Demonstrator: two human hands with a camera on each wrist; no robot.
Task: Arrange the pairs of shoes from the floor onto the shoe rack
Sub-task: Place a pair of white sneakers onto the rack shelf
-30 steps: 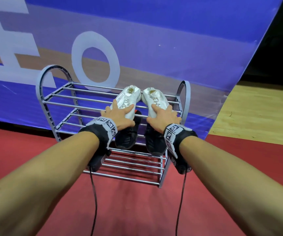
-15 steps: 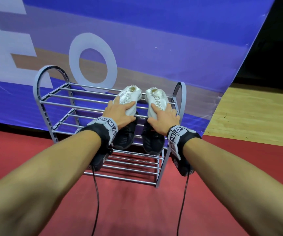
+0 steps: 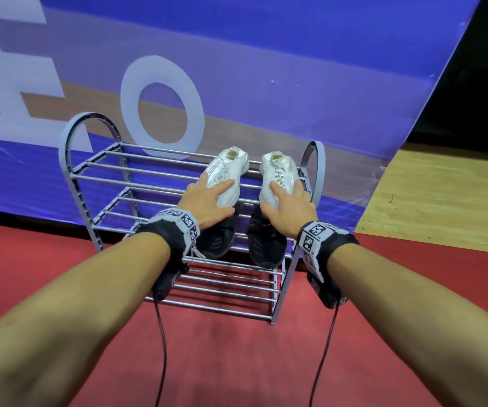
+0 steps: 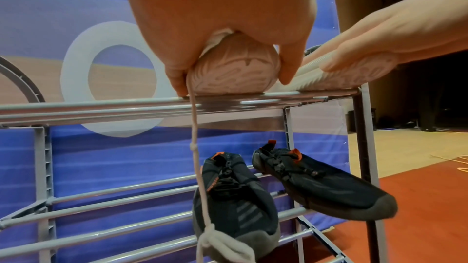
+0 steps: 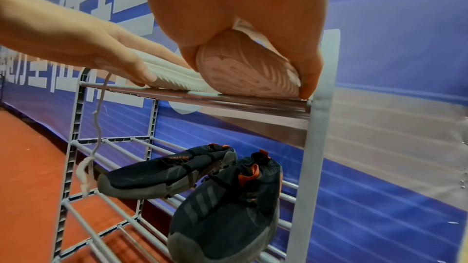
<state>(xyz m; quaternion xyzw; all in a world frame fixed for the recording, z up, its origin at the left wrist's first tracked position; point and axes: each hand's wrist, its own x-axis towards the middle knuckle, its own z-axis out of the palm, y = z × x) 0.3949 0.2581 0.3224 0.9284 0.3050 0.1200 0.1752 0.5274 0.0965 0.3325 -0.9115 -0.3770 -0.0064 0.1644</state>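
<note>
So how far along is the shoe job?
Done: the black pair sits on the rack's middle shelf. In hand: the left hand and right hand each grip a white shoe on the top shelf. Left: letting go. No shoes show on the floor.

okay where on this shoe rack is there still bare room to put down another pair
Top shelf: bare bars from the rack's left arch to the white shoes, each held by the left hand or right hand. Middle shelf: bare left of the black shoes. Bottom shelf shows only bare bars. The right end of both upper shelves is crowded.
</note>
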